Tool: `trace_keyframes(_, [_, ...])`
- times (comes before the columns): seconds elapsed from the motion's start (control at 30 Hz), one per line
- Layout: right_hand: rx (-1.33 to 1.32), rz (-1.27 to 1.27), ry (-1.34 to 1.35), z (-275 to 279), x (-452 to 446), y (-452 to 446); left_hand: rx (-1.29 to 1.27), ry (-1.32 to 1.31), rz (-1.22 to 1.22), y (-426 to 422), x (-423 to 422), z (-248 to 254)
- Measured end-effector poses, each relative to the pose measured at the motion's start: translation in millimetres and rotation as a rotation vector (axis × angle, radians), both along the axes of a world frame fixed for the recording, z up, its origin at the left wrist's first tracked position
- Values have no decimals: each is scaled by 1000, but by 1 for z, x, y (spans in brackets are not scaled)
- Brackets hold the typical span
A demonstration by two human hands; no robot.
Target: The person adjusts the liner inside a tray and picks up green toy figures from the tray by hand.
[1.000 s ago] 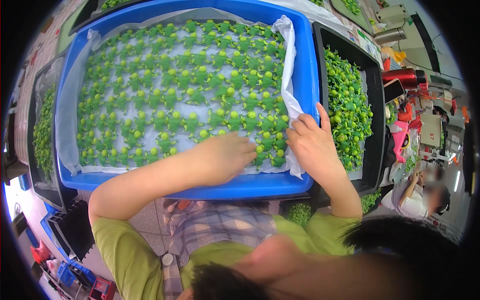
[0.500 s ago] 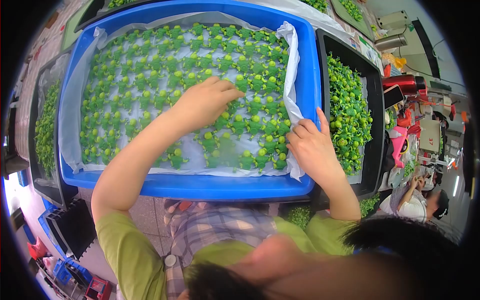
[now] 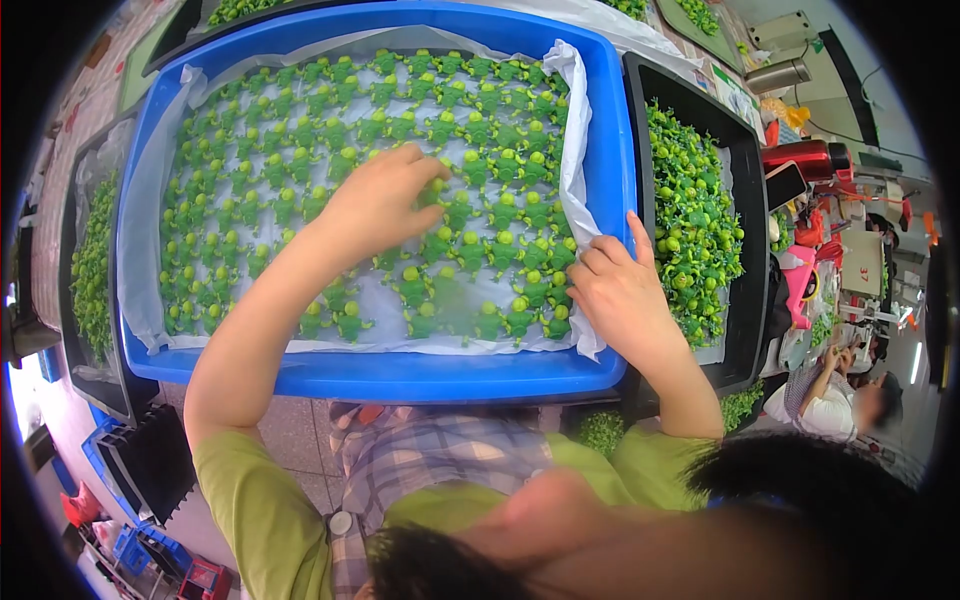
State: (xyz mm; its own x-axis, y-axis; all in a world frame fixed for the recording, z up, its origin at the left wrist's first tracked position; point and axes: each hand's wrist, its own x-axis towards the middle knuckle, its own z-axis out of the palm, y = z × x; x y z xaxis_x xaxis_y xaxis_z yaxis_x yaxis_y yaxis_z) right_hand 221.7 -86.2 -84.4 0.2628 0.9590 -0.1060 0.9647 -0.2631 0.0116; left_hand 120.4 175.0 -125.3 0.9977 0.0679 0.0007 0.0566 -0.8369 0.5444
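A blue tray [image 3: 450,378], lined with a white sheet [image 3: 574,150], holds rows of small green figures with yellow-green round tops [image 3: 505,212]. Over the middle of the rows is my left hand [image 3: 385,198], palm down, its thumb and fingers apart, with nothing visible between them. What lies under its palm is hidden. At the tray's right side, my right hand [image 3: 622,290] has bent fingers closed on the edge of the white sheet, while one finger stretches up along the blue rim.
Black trays heaped with green pieces stand right [image 3: 745,250] and left [image 3: 122,250] of the blue tray. Farther right are a red bottle [image 3: 805,160], a phone [image 3: 785,184], a pink tool [image 3: 798,282] and a seated person [image 3: 830,405]. Stacked black crates [image 3: 150,460] stand lower left.
My left hand first moved up from the tray's front edge to the middle rows, then slightly left, its thumb and fingers now wider apart. My right hand has stayed at the sheet's edge.
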Motion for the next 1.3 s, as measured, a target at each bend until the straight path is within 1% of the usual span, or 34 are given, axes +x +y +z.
trace_keyframes(0.13, [8,5,-1,0,0,0,13,56,-2,-1,2,-2])
trace_keyframes(0.2, [5,1,4,1,0,1,-25,90,46,1,4,0])
trace_keyframes(0.3, [-87,-38,6,4,-2,2,-62,104,121,11,8,14])
trace_keyframes(0.33, [-85,-33,11,4,-2,3,-81,37,169,15,7,11])
trace_keyframes(0.43, [-111,-27,-5,7,-1,5,-112,49,197,26,4,18])
trace_keyframes(0.5, [-133,-10,-1,10,2,9,-108,39,226,31,3,19])
trace_keyframes(0.57, [-155,4,3,14,5,17,-37,58,232,38,2,18])
trace_keyframes(0.6, [-160,63,-5,17,8,22,-42,56,233,41,0,17])
trace_keyframes(0.63, [-165,121,-15,18,10,28,21,35,227,44,-1,15])
trace_keyframes(0.67, [-172,119,-19,17,14,35,83,14,222,45,-2,13])
trace_keyframes(0.73, [17,175,-9,11,22,56,63,17,218,45,-1,13])
trace_keyframes(0.8, [51,184,-12,2,32,78,49,24,218,43,-2,11])
trace_keyframes(0.87, [176,193,-46,-15,45,95,-1,40,135,36,-1,9])
trace_keyframes(0.9, [174,193,-49,-23,51,101,-10,60,69,33,-1,9])
trace_keyframes(0.93, [155,153,-92,-29,56,105,-12,55,68,30,-1,8])
trace_keyframes(1.0, [129,110,-140,-34,62,108,-40,-32,-37,23,-2,7])
trace_keyframes(1.07, [57,71,48,-34,67,109,-7,-20,-63,22,-2,8])
trace_keyframes(1.13, [28,61,91,-33,71,109,-16,59,-4,24,-1,13])
trace_keyframes(1.17, [5,51,138,-33,73,109,-19,56,-7,26,-1,11])
trace_keyframes(1.23, [-11,52,150,-32,75,111,20,-6,31,33,0,4])
trace_keyframes(1.3, [-21,55,165,-32,74,110,35,31,30,33,0,1])
